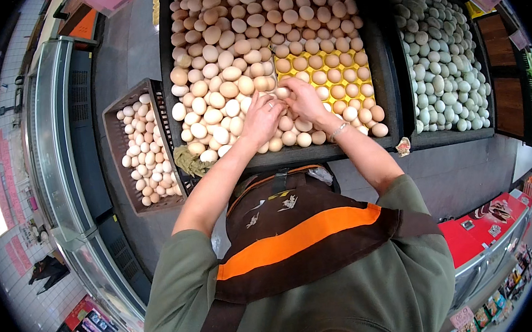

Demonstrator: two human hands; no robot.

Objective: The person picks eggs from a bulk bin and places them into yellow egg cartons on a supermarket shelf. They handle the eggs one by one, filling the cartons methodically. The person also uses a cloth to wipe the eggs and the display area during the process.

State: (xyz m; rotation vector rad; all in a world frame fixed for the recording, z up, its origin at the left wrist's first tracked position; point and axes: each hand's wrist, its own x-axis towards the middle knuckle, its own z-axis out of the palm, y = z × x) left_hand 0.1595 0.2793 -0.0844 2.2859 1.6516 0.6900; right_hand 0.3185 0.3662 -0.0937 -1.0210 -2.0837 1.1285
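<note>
My left hand (262, 118), with a ring on one finger, reaches over brown and cream eggs (216, 99) heaped in a black display bin (382, 74). Its fingertips meet those of my right hand (307, 101), which wears a bracelet at the wrist. A pale egg (282, 92) lies at the right fingertips; whether it is gripped cannot be made out. My fingers hide what is between the two hands. Just right of them is a yellow egg tray (343, 83) with eggs in many of its cups. Loose eggs (303, 139) lie along the bin's near side.
A brown plastic crate (116, 148) of eggs stands on the floor at left. Crumpled greenish cloth (190, 161) sits on the bin's near left corner. To the right, another bin holds pale green eggs (440, 82). A glass-fronted display case (56, 148) runs along the left.
</note>
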